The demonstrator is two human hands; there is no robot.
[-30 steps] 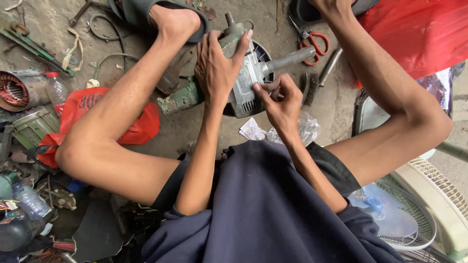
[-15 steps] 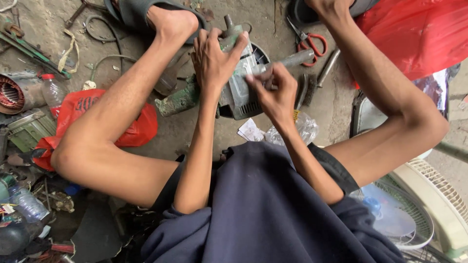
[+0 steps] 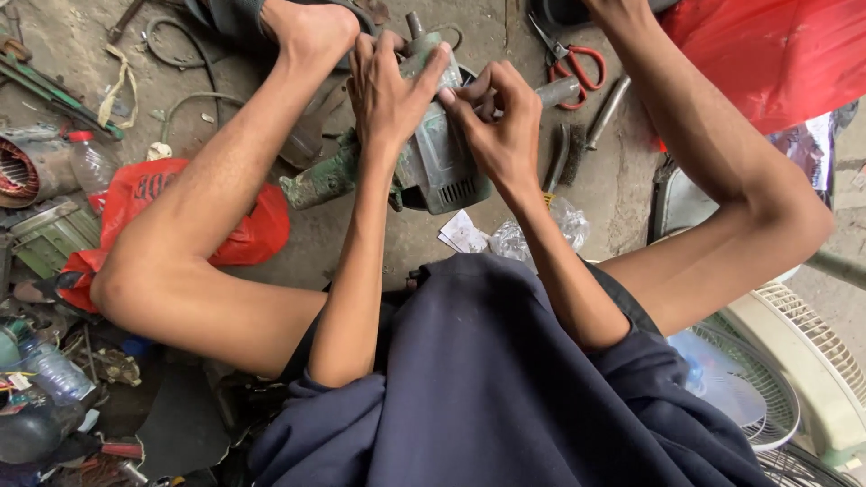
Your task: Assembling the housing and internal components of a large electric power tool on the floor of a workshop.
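Note:
A grey-green electric motor housing (image 3: 439,167) with vent slots stands on the concrete floor between my bare feet and bent knees. My left hand (image 3: 386,90) lies flat against its left side, fingers wrapped over the top. My right hand (image 3: 499,126) presses its right side, fingertips curled at the upper edge near a metal shaft (image 3: 557,91) that sticks out to the right. A rusty green part (image 3: 317,180) juts from the motor's lower left.
Red-handled scissors (image 3: 577,61) and a wire brush (image 3: 566,153) lie right of the motor. A red plastic bag (image 3: 180,216), plastic bottles (image 3: 90,162) and scrap metal crowd the left. A red sheet (image 3: 776,54) is upper right; white fan grilles (image 3: 767,397) at lower right.
My right hand has moved up from the motor's lower right side to its upper edge beside the left hand. The view has shifted slightly; the motor stays put.

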